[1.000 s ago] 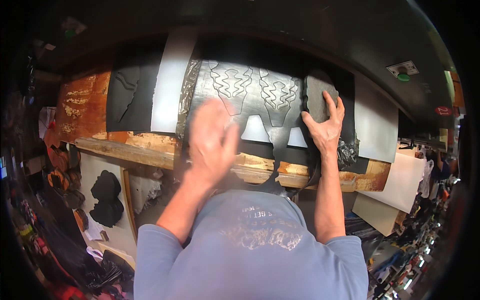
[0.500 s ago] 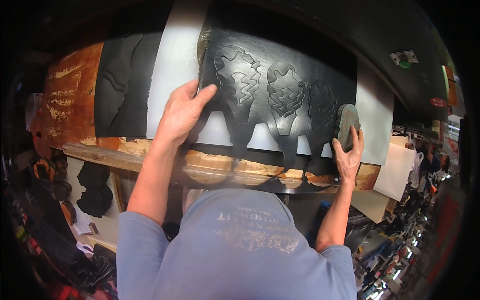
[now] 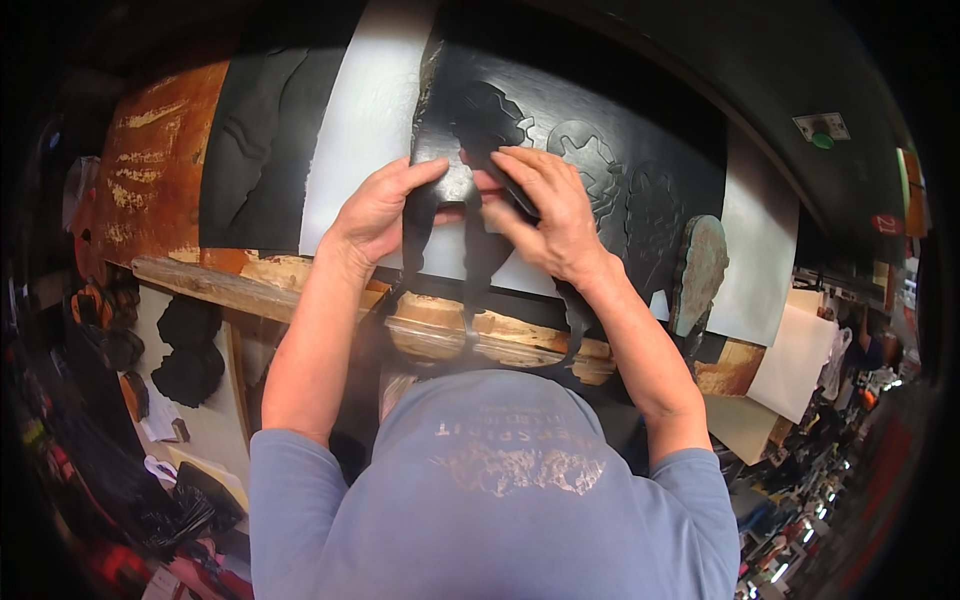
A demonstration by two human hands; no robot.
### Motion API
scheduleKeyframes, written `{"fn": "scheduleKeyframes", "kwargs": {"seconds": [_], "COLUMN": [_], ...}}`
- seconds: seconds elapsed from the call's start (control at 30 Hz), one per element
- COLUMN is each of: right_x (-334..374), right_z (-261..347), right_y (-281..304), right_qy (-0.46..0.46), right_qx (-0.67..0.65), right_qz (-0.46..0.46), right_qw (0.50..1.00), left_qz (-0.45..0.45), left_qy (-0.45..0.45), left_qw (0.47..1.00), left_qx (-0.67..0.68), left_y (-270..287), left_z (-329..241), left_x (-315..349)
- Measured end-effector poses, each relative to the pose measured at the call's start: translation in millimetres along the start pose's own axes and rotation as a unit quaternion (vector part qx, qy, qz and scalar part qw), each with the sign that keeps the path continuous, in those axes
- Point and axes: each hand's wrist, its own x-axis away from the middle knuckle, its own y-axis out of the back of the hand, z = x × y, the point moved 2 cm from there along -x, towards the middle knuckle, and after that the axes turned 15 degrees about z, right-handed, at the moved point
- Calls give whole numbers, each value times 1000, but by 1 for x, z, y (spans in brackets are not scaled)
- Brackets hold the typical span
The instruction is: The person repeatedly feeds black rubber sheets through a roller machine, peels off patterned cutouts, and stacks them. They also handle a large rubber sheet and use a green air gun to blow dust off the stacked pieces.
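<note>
A black sheet (image 3: pixel 640 110) with jagged, sole-shaped cuts lies on the work surface, its near edge hanging in loops. My left hand (image 3: pixel 385 205) grips its near left part, thumb on top and fingers underneath; some fingertips show through a gap. At that gap my right hand (image 3: pixel 555 215) is closed on a dark cut piece (image 3: pixel 515 188), its thumb blurred. How far the piece is separated from the sheet I cannot tell. To the right, a grey-green sole-shaped block (image 3: pixel 700 272), possibly a cutting die, rests on the sheet's edge, touched by neither hand.
White boards (image 3: pixel 365 120) show beside the black sheet. A worn wooden rail (image 3: pixel 215 285) runs along the front edge. Another black sheet (image 3: pixel 265 150) lies at left. A dark machine panel with a green button (image 3: pixel 822 140) overhangs the far right.
My right hand has let go of the sole-shaped block and moved left to the sheet. My left hand has shifted slightly right, with its fingers under the sheet.
</note>
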Motion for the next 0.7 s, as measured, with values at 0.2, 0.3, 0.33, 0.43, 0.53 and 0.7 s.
{"fn": "scheduleKeyframes", "kwargs": {"seconds": [0.2,0.3,0.33,0.43,0.53,0.7], "right_x": [2,12,18,48,79,97], "right_z": [-54,-71,-72,-59,-41,-34], "right_y": [36,77,89,110,93,36], "right_qy": [-189,-156,-102,-132,-169,-14], "right_qx": [-353,-399,-441,-244,-26,151], "right_qz": [-159,-272,-307,-316,-189,5], "right_qw": [902,862,837,907,967,988], "left_qz": [-312,-275,-237,-178,-159,-119], "left_qy": [-106,-242,-271,-48,27,107], "left_qw": [882,858,870,937,952,923], "left_qx": [-336,-361,-335,-298,-262,-350], "left_y": [-20,-50,-58,-69,-71,-69], "left_z": [-4,3,7,30,40,29], "left_x": [25,35,35,13,-4,-28]}}
